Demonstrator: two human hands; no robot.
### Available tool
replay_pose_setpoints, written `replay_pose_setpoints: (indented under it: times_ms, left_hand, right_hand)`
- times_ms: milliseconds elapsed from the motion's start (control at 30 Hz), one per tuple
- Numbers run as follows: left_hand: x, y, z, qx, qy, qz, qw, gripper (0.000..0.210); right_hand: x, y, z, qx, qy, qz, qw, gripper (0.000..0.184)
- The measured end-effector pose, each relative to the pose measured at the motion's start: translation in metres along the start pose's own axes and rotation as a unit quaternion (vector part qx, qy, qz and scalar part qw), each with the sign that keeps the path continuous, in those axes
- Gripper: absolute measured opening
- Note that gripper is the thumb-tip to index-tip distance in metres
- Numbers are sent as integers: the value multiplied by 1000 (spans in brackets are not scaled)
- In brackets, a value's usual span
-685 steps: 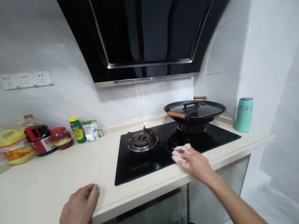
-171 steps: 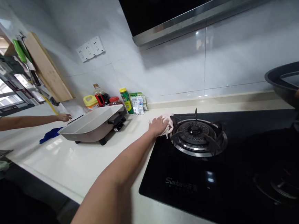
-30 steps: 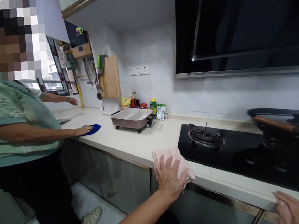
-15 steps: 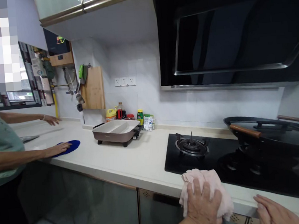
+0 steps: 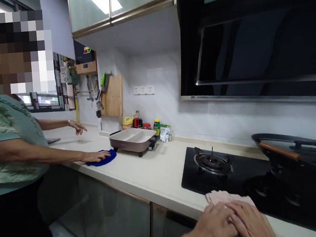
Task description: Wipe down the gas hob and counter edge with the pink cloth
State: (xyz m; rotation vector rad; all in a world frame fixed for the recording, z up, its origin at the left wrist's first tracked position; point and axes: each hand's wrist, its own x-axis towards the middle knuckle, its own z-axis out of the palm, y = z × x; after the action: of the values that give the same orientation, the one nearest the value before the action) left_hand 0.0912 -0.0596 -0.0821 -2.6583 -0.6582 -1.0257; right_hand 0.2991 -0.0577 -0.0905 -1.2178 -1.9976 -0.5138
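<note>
A pale pink cloth (image 5: 230, 197) lies at the counter's front edge, partly over the hob's near edge. My left hand (image 5: 217, 221) is closed on it with curled fingers. Against the left one, my right hand (image 5: 250, 219) rests on the cloth, its fingers held together and overlapping the left fingertips. Much of the cloth is hidden under both hands. Just behind is the black gas hob (image 5: 191, 181) with a bare burner (image 5: 213, 164).
A lidded wok (image 5: 283, 152) stands on the hob's right side. On the white counter (image 5: 162, 173) sits a two-section electric pan (image 5: 130, 145), with bottles and packets behind. At left, a person (image 5: 15, 144) presses a blue cloth (image 5: 109, 159) on the counter. A range hood (image 5: 252, 60) hangs above.
My right hand has come left from the counter edge onto the cloth, meeting my left hand. The view has turned left. The other person's blue cloth has slid toward the electric pan.
</note>
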Motion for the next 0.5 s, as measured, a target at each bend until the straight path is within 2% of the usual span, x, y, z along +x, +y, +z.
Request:
replay_pose_setpoints:
  times_ms: [33, 67, 133, 200, 233, 300, 367, 433, 500]
  left_hand:
    - [-4, -7, -20, -33, 7, 3, 999, 37]
    - [-8, -15, -41, -58, 29, -24, 998, 32]
    - [-12, -38, -81, -73, 49, -111, 990, 28]
    - [-14, -69, -114, -19, 24, -244, 969, 29]
    - [-15, -87, -127, 19, -12, -315, 949, 31]
    - [-19, -120, -143, 46, -25, -370, 928, 32]
    - [-25, -144, -150, 60, -36, -408, 910, 32]
    - [-32, -158, -150, 63, -46, -437, 896, 34]
    - [-36, -162, -147, 64, -55, -455, 887, 38]
  right_hand:
    - [-3, -1, -1, -15, -5, -4, 1000, 35]
    - [-5, -3, -5, -30, -11, -9, 999, 38]
    - [-5, -14, -16, -57, -25, -18, 998, 50]
    - [1, -30, -26, -80, -45, -19, 996, 63]
    - [6, -38, -30, -90, -57, -17, 994, 68]
    - [18, -53, -33, -104, -81, -9, 991, 74]
    - [30, -68, -31, -111, -96, -2, 989, 77]
    - [44, -86, -24, -112, -111, 8, 987, 80]
    - [60, -110, -13, -101, -133, 13, 986, 82]
